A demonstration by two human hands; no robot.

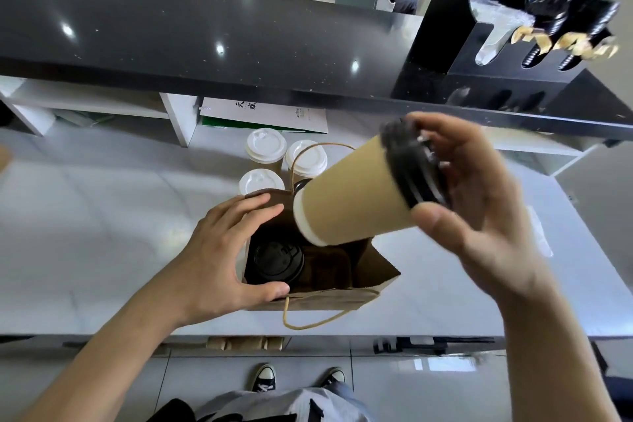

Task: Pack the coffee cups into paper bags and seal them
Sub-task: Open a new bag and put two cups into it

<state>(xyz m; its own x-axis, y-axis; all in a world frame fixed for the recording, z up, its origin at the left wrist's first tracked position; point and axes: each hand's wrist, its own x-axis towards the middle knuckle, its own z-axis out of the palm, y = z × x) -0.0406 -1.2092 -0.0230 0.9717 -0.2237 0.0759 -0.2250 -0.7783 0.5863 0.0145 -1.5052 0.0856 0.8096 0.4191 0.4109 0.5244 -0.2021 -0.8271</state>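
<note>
A brown paper bag (371,267) stands open on the white counter, its twine handles folded outward. One black-lidded cup (278,262) sits inside at the left. My left hand (226,250) holds the bag's left rim, thumb on the near edge and fingers on the far edge. My right hand (479,212) grips a tan cup with a black lid (356,205) by its lid end. That cup is tilted, its white base pointing down-left over the bag's opening. Three white-lidded cups (266,147) stand just behind the bag.
A dark raised counter (205,34) runs across the back, with a black lid and sleeve dispenser (513,27) at the right. A white printed bag (267,115) lies under that counter's shelf. The white counter's near edge (308,336) is close to my body.
</note>
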